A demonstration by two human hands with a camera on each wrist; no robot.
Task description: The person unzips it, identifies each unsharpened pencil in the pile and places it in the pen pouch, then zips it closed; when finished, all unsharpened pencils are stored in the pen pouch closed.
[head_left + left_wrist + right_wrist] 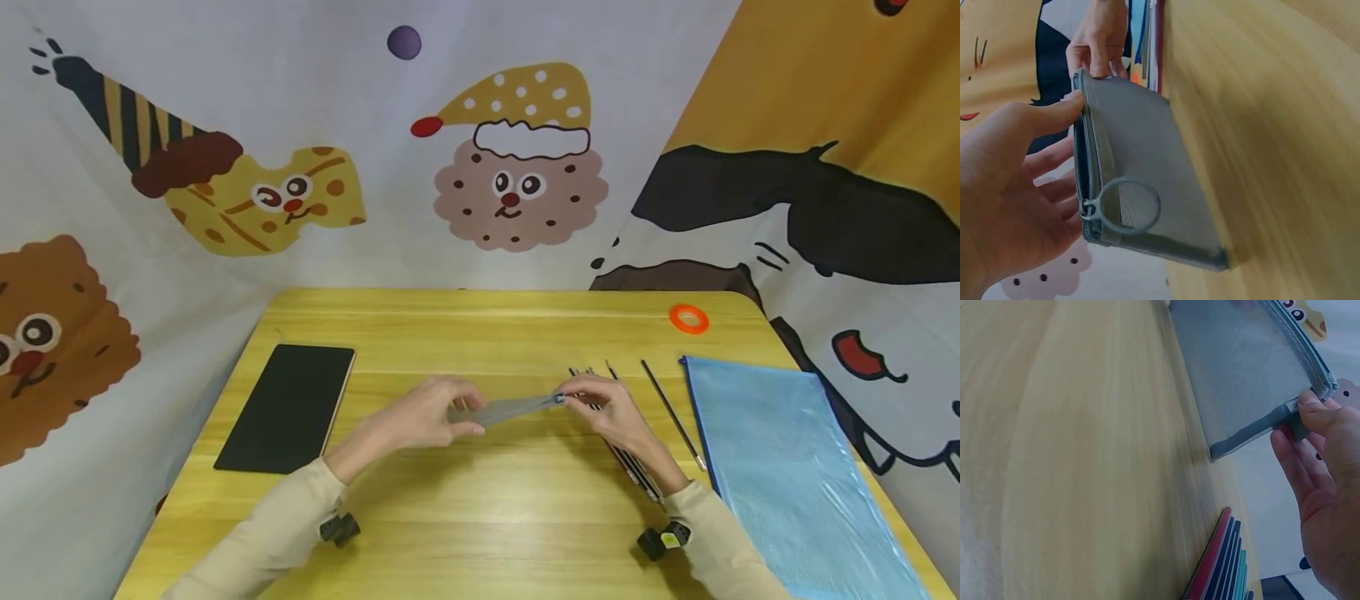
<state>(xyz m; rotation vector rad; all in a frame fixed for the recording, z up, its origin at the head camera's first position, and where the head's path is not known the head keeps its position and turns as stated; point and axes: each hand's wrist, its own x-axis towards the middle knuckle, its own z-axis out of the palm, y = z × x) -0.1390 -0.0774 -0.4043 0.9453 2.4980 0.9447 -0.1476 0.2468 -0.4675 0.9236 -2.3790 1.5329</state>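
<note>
A grey see-through zipper pouch point(510, 408) is held between both hands above the wooden table, its zipper edge uppermost. My left hand point(431, 414) is curved around its left end, thumb at the zipper edge and fingers behind, as the left wrist view shows. A round ring pull point(1130, 206) hangs from the zipper beside this hand. With thumb and fingers, my right hand point(609, 412) pinches the opposite top corner, by a small tab point(1300, 428). The pouch's lower edge lies close to the tabletop. Several pencils point(633, 473) lie partly hidden beneath the right hand.
A black notebook point(288, 408) lies at the left of the table point(480, 533). To the right are a single dark pencil point(671, 412) and a light blue folder point(787, 467). An orange tape roll point(689, 318) sits near the back right. A cartoon-printed curtain point(360, 100) hangs behind.
</note>
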